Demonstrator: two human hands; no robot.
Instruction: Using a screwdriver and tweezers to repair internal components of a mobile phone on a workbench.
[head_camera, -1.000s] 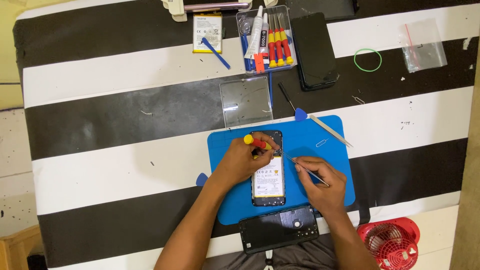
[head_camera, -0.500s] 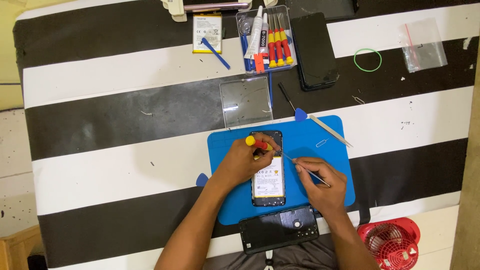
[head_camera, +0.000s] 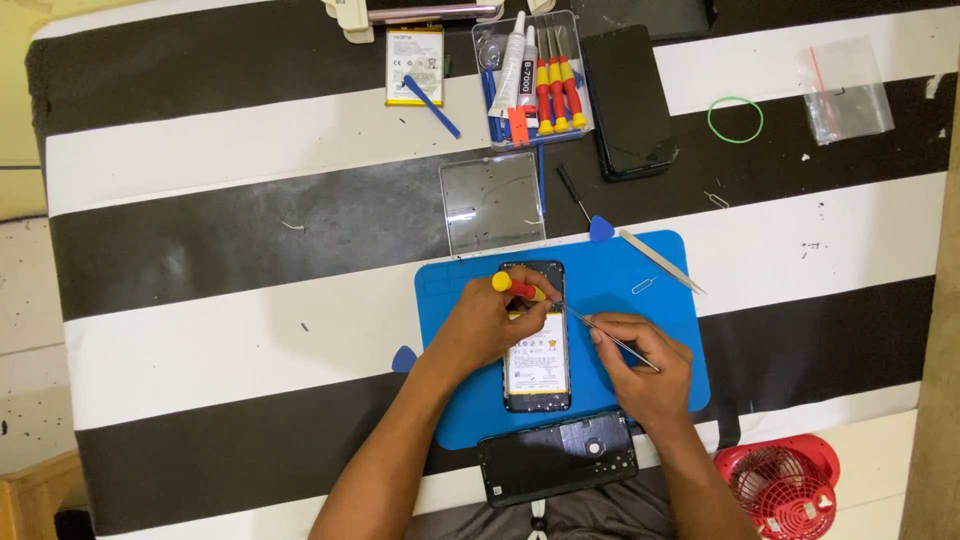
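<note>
Your left hand (head_camera: 487, 325) is closed around a screwdriver (head_camera: 520, 290) with a red shaft grip and yellow cap, its tip pointing toward 4 o'clock onto the upper part of the opened phone (head_camera: 537, 338). Your right hand (head_camera: 645, 360) is pinched shut on a pair of thin metal tweezers (head_camera: 600, 332), whose points reach toward 10 o'clock and meet the screwdriver tip near the phone's top right corner. The phone lies back-open and upright on the blue mat (head_camera: 660, 310), its white-labelled battery showing, between your two hands.

At 6 o'clock from the phone, just past the mat's lower edge, lies the dark back cover (head_camera: 557, 458). At 3 o'clock on the mat sits a small bent wire pin (head_camera: 644, 286), and at 2 o'clock a grey spudger (head_camera: 660, 261) crosses the mat's edge. A blue pick (head_camera: 600, 230) lies at 1 o'clock, another blue pick (head_camera: 403, 359) at 9 o'clock off the mat.

At 12 o'clock, on the striped bench (head_camera: 200, 260), rests a clear plastic lid (head_camera: 492, 202); beyond it a clear tray (head_camera: 580, 125) holds red-and-yellow screwdrivers and a glue tube. Beside the tray lie a black phone (head_camera: 627, 100), a spare battery (head_camera: 414, 65), a green rubber band (head_camera: 735, 119) and a small plastic bag (head_camera: 845, 90). A red fan (head_camera: 785, 485) sits at 5 o'clock
</note>
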